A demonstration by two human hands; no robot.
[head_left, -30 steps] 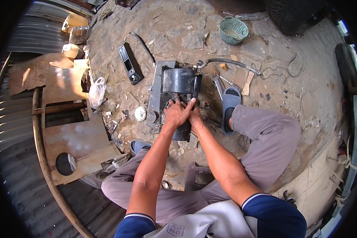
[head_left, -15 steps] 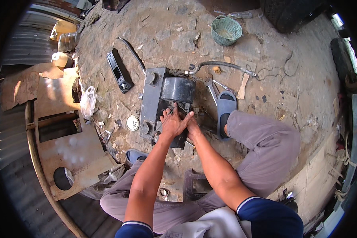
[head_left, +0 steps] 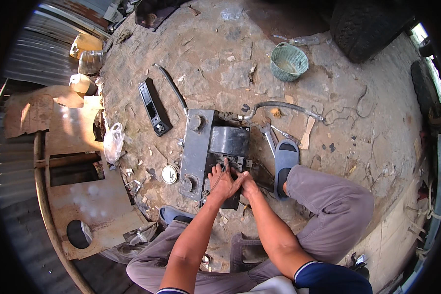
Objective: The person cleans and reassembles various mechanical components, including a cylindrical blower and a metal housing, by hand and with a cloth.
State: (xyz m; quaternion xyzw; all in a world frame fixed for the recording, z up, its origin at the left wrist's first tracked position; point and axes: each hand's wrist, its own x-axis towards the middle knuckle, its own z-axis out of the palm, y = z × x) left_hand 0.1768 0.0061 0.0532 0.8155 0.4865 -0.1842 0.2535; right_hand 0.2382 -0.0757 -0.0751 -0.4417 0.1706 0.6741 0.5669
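On the ground ahead of me lies a black metal machine unit (head_left: 197,153) with a drum-shaped housing (head_left: 229,140). My left hand (head_left: 221,182) rests over its near end, fingers stretched out and the index finger reaching toward small metal parts below the drum. A thin dark wire runs by the left fingers and over the hand. Close against it, my right hand (head_left: 249,184) is bent in at the unit's right edge. Its fingers are curled and partly hidden, so what they grip does not show.
A black hose (head_left: 284,104) leads right from the unit; another hose (head_left: 171,85) lies behind it. Nearby are a wrench (head_left: 268,137), a long black panel (head_left: 153,108), a round lid (head_left: 169,174) and a green basket (head_left: 289,62). Cut sheet metal (head_left: 90,188) stands left.
The view has tilted, so the unit and the floor things sit lower and a little to the right. Both hands stay at the unit's near end, with only slight finger movement.
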